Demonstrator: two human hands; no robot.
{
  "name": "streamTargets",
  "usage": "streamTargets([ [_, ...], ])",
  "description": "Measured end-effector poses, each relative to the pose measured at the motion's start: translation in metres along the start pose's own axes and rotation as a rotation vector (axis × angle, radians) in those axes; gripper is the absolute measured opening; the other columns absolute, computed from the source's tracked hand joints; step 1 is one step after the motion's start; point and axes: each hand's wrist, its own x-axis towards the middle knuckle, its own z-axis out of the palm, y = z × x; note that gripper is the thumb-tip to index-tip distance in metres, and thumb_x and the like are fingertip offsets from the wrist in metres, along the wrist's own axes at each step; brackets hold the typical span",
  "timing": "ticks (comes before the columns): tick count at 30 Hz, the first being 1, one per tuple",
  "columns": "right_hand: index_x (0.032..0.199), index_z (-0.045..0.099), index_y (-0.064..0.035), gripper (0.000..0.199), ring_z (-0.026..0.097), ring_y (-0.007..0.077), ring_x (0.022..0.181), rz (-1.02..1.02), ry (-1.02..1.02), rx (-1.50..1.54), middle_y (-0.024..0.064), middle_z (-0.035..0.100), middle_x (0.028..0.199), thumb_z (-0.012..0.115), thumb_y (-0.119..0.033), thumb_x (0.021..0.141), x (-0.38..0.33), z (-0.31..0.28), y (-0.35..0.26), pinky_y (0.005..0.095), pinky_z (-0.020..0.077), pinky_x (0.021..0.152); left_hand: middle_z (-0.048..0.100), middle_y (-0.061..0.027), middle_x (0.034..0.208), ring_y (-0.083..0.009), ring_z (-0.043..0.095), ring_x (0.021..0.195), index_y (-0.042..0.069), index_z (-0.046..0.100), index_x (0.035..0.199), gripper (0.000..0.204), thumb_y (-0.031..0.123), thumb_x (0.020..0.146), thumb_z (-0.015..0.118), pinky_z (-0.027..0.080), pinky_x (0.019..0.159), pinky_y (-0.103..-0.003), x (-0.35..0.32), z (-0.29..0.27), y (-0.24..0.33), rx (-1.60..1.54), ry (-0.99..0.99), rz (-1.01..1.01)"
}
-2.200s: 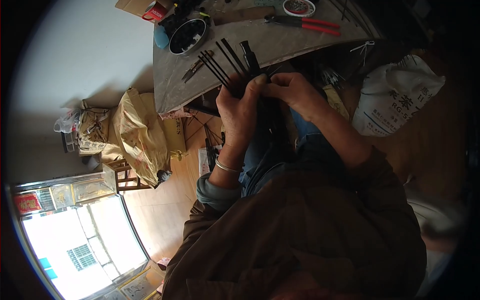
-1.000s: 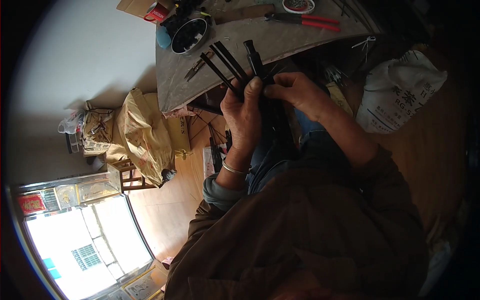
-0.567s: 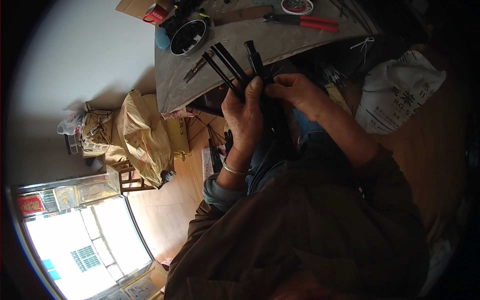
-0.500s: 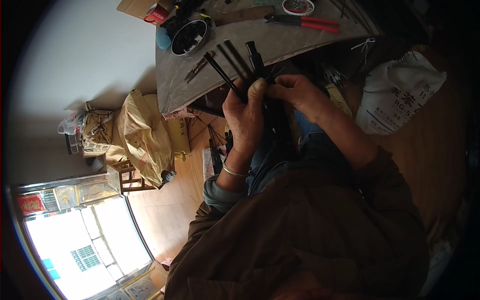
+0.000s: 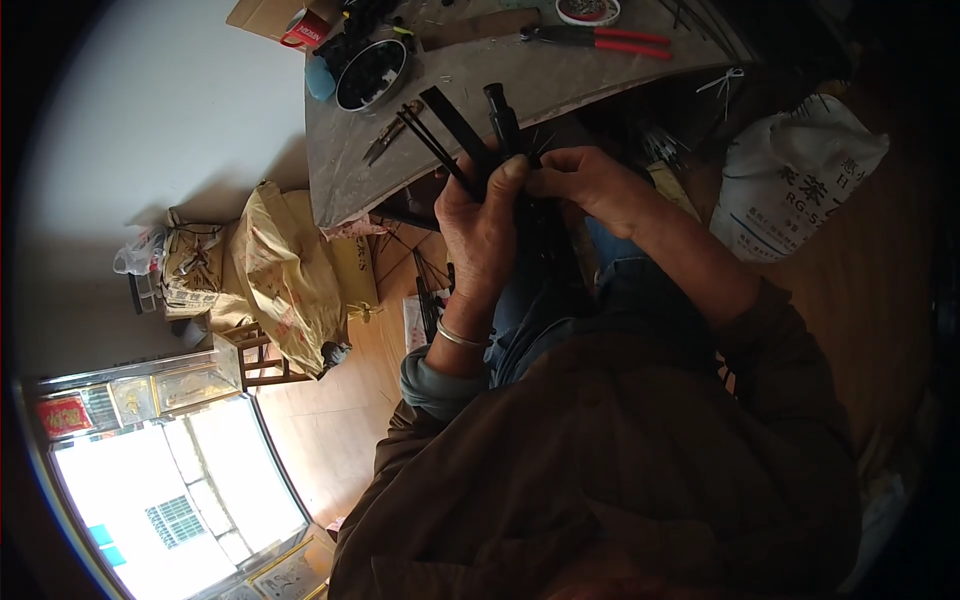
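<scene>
Left hand [image 5: 475,225] curled round black rods [image 5: 459,127] | right hand [image 5: 588,188] beside it, grip too dark to tell

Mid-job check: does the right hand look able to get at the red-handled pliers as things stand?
Probably yes, if the right hand first leaves the dark pieces: nothing visible seems to block its way over the tabletop to the red-handled pliers.

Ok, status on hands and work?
Left hand gripping black sticks; right hand beside left thumb, hold hidden; red-handled pliers on table, away from hands.
</scene>
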Motion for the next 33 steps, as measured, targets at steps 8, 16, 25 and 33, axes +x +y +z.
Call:
streamTargets([
  [8,0.077,0.061,-0.0092,0.024,0.044,0.0017,0.052,-0.116,0.198,-0.203,-0.0061,0.05,0.062,0.071,-0.03,0.084,-0.001,0.02,-0.002,0.0184,0.0313,0.046,0.063,0.0021,0.084,-0.0038,0.052,0.08,0.0,0.065,0.1,0.021,0.019,0.095,0.059,0.044,0.072,-0.02,0.004,-0.007,0.006,0.056,0.072,-0.138],
  [16,0.079,0.063,-0.003,0.03,0.052,0.006,0.063,-0.054,0.185,-0.184,-0.0006,0.058,0.07,0.072,-0.031,0.081,-0.003,0.02,-0.007,0.0223,0.041,0.058,0.06,0.0024,0.074,-0.0043,0.051,0.069,-0.002,0.066,0.092,0.027,0.025,0.091,0.062,0.042,0.062,-0.021,0.008,0.0,0.018,0.2,0.045,-0.088],
  [25,0.08,0.063,-0.0033,0.03,0.051,0.0061,0.061,-0.014,0.155,-0.199,-0.001,0.058,0.069,0.073,-0.031,0.08,-0.002,0.022,-0.009,0.0225,0.0401,0.055,0.062,0.0007,0.083,-0.006,0.053,0.076,0.0,0.065,0.1,0.027,0.025,0.09,0.064,0.043,0.068,-0.021,0.001,0.004,0.012,0.004,0.149,-0.131],
  [33,0.075,0.058,-0.0094,0.027,0.044,0.0022,0.052,-0.037,0.085,-0.126,-0.0054,0.051,0.063,0.07,-0.032,0.084,0.004,0.019,-0.003,0.0188,0.0317,0.046,0.062,-0.0001,0.085,-0.0062,0.053,0.078,0.0,0.064,0.104,0.026,0.024,0.092,0.062,0.044,0.071,-0.023,-0.001,0.0,0.0,0.05,0.127,-0.04],
])
